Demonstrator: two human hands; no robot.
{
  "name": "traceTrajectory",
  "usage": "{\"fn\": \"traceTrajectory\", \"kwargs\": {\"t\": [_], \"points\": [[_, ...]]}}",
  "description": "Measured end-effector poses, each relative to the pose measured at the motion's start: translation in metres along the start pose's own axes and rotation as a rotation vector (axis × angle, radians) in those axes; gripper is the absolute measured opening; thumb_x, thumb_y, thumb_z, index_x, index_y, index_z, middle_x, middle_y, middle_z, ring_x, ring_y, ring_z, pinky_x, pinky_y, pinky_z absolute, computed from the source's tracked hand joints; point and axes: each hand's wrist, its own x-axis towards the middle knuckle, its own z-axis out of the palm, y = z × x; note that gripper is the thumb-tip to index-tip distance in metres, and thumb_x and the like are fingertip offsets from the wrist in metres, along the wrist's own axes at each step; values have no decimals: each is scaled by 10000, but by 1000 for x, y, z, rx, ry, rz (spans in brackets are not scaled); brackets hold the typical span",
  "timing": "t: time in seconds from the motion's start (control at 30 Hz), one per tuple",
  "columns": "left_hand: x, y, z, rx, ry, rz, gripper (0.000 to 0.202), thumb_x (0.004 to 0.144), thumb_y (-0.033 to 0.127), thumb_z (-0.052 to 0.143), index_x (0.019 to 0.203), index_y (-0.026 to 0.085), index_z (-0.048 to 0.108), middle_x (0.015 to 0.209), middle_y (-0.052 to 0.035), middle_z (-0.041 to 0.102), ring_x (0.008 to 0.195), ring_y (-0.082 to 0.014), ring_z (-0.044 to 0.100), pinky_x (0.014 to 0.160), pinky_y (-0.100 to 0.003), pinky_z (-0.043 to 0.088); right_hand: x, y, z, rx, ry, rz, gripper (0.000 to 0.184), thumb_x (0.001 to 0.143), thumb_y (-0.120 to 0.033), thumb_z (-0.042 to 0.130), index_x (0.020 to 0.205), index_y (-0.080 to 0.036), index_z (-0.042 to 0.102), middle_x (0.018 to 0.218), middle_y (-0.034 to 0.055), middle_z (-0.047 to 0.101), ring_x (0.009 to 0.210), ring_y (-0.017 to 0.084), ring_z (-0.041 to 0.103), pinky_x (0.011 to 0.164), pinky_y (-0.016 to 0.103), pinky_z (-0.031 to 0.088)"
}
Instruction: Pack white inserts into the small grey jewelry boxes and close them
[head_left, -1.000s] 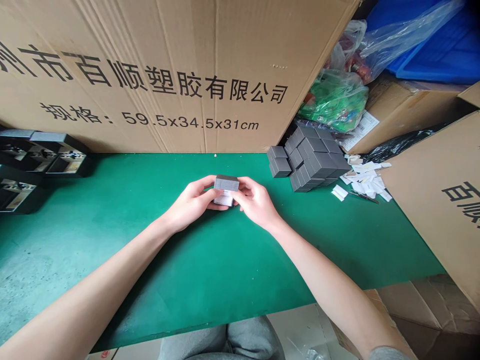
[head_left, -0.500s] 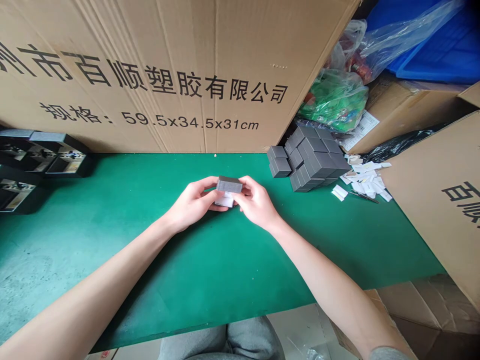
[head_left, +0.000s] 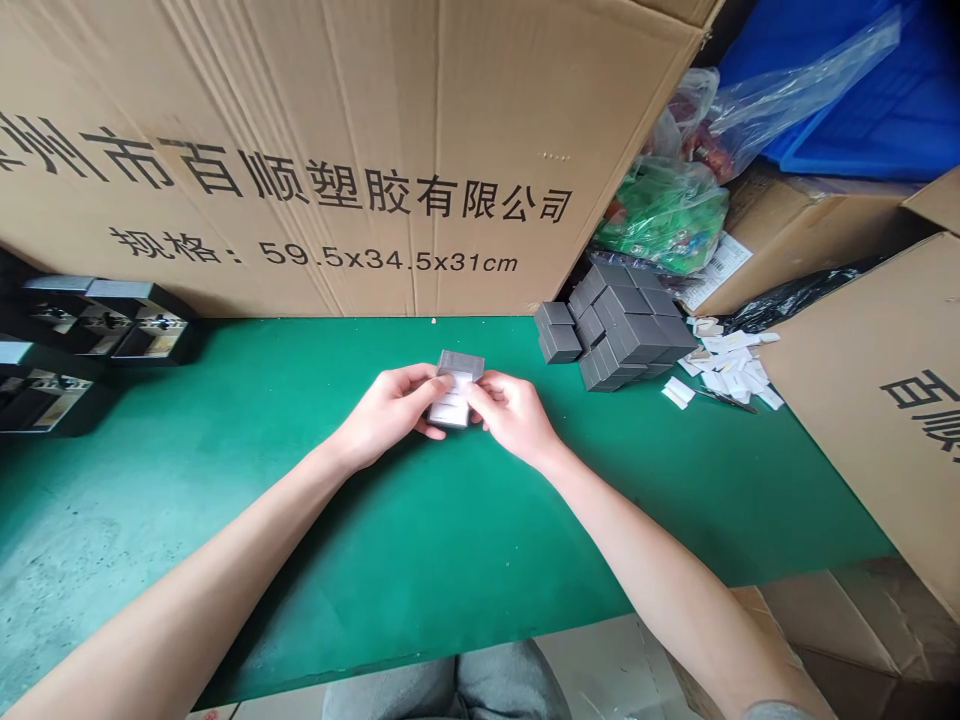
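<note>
Both hands grip one small grey box [head_left: 455, 392] above the green counter [head_left: 450, 540]. The left hand [head_left: 390, 410] and right hand [head_left: 510, 415] are closed on its sides.

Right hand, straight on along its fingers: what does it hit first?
The small grey box: the right hand already touches it with its fingertips, pointing up-left in the picture. The left hand grips the box's other side. Past them lie the green mat and the printed cardboard carton; depth there is unclear.

Bare mat [head_left: 450, 560] in front; carton [head_left: 337, 100] (huge) blocks behind, grey boxes [head_left: 626, 335] rightward.
</note>
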Motion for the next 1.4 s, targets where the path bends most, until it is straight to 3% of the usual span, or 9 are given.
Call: {"fn": "traceTrajectory", "kwargs": {"t": [0.3, 0.47, 0.6, 0.77, 0.93, 1.03, 1.13, 1.27, 1.4], "points": [[9, 0, -8, 85, 223, 108, 222, 877, 390, 638, 816, 177, 658, 694, -8, 655, 611, -154, 599, 484, -233, 535, -4, -4, -1, -71, 100, -6, 310, 915, -473, 621, 1030, -194, 692, 814, 23, 704, 650, 129, 652, 559, 243, 529], [9, -1, -12, 98, 210, 121, 246, 878, 408, 643, 798, 176, 651, 717, -20, 668, 612, -151, 598, 499, -237, 525, -28, 0, -26, -208, 99, -32, 281, 929, -406, 605, 1070, -190, 716, 903, 59, 746, 746, 167, 699, 629, 284, 575], [9, -2, -12, 106, 180, 122, 267, 879, 438, 647, 854, 174, 677, 726, -28, 677, 622, -161, 605, 506, -244, 526, -69, 9, -73, -346, 208, -12, 307, 947, -424, 588, 1061, -180, 735, 913, 86, 772, 771, 194, 729, 676, 316, 601], [9, -3, -13, 109, 163, 124, 302, 878, 467, 648, 881, 168, 692, 734, -40, 687, 639, -172, 613, 505, -245, 517, -111, 34, -154, -570, 592, 11, 316, 920, -428, 577, 1024, -172, 731, 851, 88, 765, 721, 204, 721, 698, 340, 598], [9, -1, -14, 132, 152, 120, 316, 880, 480, 643, 876, 168, 693, 732, -41, 686, 646, -178, 613, 513, -242, 515, -119, 52, -230, -962, 912, -29, 330, 893, -371, 500, 1013, -155, 718, 889, 111, 715, 715, 207, 646, 748, 371, 567], [9, 1, -14, 143, 144, 112, 320, 876, 492, 651, 874, 175, 698, 759, -44, 695, 678, -186, 620, 524, -238, 518, -111, 55, -265, -1168, 976, 39, 371, 908, -350, 431, 1076, -159, 701, 1023, 153, 687, 1007, 275, 630, 935, 416, 522], [9, 2, -14, 144, 156, 104, 322, 859, 505, 661, 848, 186, 705, 755, -47, 695, 678, -196, 624, 527, -243, 520, -97, 57, -290, -1193, 1023, 137, 405, 905, -366, 438, 1133, -137, 682, 1161, 198, 651, 1146, 322, 568, 1045, 481, 446], [10, 4, -14, 130, 167, 93, 314, 840, 507, 674, 822, 195, 709, 739, -44, 692, 663, -192, 615, 522, -242, 514, -73, 60, -315, -1177, 1000, 279, 391, 857, -395, 546, 1123, -153, 700, 1226, 196, 636, 1163, 354, 549, 1045, 539, 419], [8, 7, -13, 129, 174, 81, 297, 848, 486, 671, 825, 191, 704, 715, -27, 679, 639, -170, 585, 519, -235, 497, -54, 60, -334, -1115, 923, 399, 356, 826, -336, 606, 1113, -155, 714, 1120, 157, 703, 1040, 298, 623, 957, 448, 489]]}}
